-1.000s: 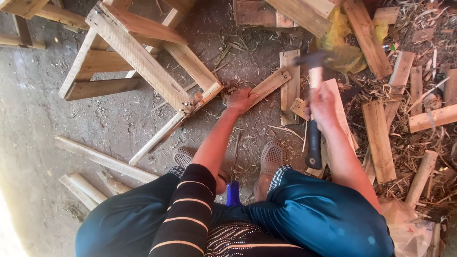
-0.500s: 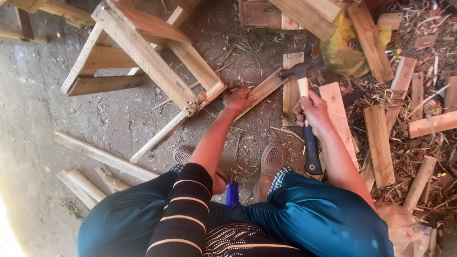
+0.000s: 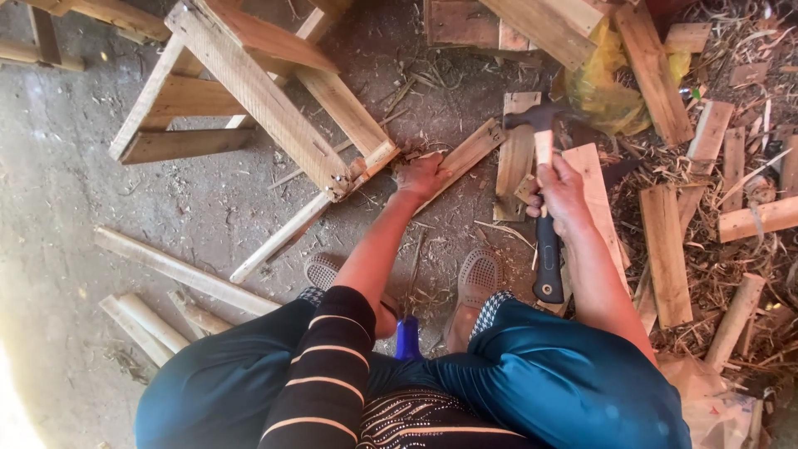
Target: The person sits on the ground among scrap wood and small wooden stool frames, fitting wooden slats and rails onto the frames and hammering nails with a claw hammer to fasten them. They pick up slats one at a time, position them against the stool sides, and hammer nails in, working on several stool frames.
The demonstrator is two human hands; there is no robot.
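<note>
1. Far left, loose wooden slats [image 3: 179,274] lie on the bare concrete floor [image 3: 66,183]; the floor is more open here than anywhere else in view.
2. A nailed pallet frame [image 3: 249,83] lies tilted, its near corner touching the short plank [image 3: 453,162].
3. The left hand [image 3: 420,176] is closed over that plank's lower end, fingers wrapped around it, pinning it to the ground by the frame's corner. The plank looks stiff, light, and likely splintery along its edges.
4. The right hand [image 3: 559,189] grips the claw hammer [image 3: 544,204] high on its wooden neck, fingers closed tight. The steel head makes it top-heavy; the black rubber grip lower down would give firmer purchase.
5. Right of the hammer, cut boards [image 3: 665,249] and wood shavings [image 3: 748,274] crowd the ground, leaving little room.
</note>
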